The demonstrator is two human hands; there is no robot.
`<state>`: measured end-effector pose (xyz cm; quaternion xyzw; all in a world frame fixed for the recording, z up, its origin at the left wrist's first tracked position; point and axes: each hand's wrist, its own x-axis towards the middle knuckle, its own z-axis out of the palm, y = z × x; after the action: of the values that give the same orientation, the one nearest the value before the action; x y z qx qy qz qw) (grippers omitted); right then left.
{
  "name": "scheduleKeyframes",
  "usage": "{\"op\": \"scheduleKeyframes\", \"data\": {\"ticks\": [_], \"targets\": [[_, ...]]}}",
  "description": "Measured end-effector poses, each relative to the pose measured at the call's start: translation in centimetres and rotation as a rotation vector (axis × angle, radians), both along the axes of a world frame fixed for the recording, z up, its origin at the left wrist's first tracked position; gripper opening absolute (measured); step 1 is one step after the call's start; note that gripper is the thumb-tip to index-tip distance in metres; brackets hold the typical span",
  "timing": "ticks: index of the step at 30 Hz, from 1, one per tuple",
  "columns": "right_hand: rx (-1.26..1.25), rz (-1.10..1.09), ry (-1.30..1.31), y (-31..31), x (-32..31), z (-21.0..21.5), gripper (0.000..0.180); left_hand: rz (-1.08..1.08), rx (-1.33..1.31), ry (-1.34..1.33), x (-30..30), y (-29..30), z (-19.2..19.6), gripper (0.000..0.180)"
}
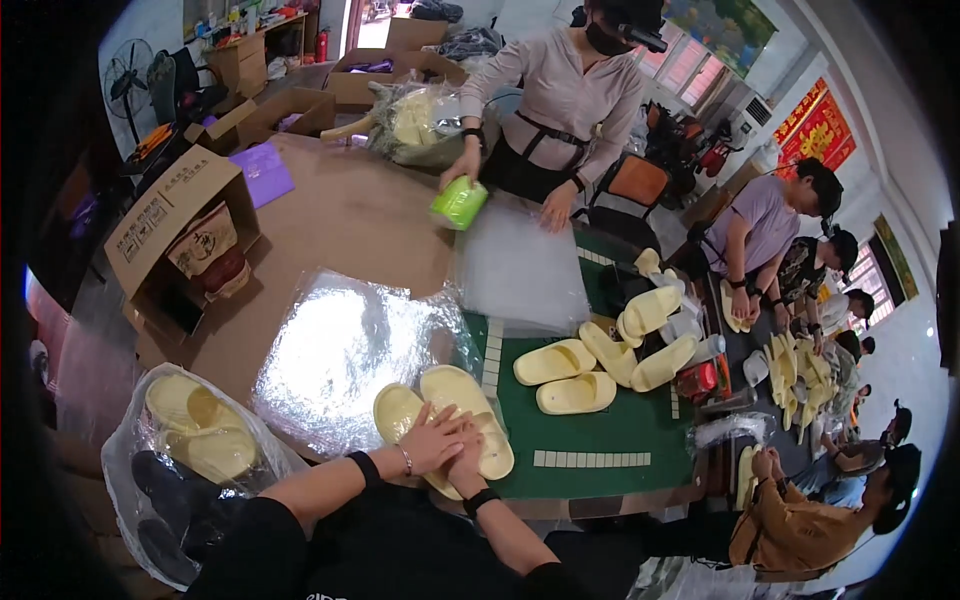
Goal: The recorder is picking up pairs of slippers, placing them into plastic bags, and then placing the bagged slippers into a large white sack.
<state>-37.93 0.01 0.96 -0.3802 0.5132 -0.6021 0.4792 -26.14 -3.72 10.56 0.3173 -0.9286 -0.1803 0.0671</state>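
Head view: I log both hands low in the middle of the frame, pressed onto a pair of pale yellow slippers (452,418) lying side by side at the near edge of the table (350,215). Left hand (432,445) lies flat with fingers spread across the slippers; right hand (466,462) is curled beside it and touching it, gripping the edge of the nearer slipper (exact finger closure partly hidden by the left hand). The pair half overlaps a crinkled clear plastic bag (340,355) to the left. More yellow slippers (600,360) sit on the green mat (600,425) to the right. Across the table a person holds a green roll (459,203). A bag of slippers (195,440) stands at lower left.
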Motion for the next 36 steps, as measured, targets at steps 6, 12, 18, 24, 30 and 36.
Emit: {"op": "scheduleKeyframes", "data": {"ticks": [6,12,18,24,30,36], "targets": [[-0.025,-0.013,0.617,-4.0,-0.3,-0.9,0.04,-0.049,0.021,0.159,-2.5,1.4,1.0,0.044],[-0.007,-0.018,1.339,-7.1,-0.1,-0.4,0.044,-0.239,0.367,0.321,-3.9,3.3,7.1,0.043],[0.362,-0.084,1.338,-10.0,-0.3,5.2,0.038,-0.265,0.506,0.425,-3.8,3.5,7.8,0.043],[0.42,-0.234,1.357,-7.8,-3.3,5.1,0.032,-0.321,0.616,0.387,-4.4,3.9,7.3,0.042],[0.32,-0.24,1.012,-6.6,-5.0,4.0,0.03,-0.349,0.477,0.422,-4.6,2.6,5.5,0.049],[0.033,-0.117,1.131,3.7,-3.9,2.6,0.05,0.543,0.271,0.322,-1.3,0.3,-5.9,0.076]]}}
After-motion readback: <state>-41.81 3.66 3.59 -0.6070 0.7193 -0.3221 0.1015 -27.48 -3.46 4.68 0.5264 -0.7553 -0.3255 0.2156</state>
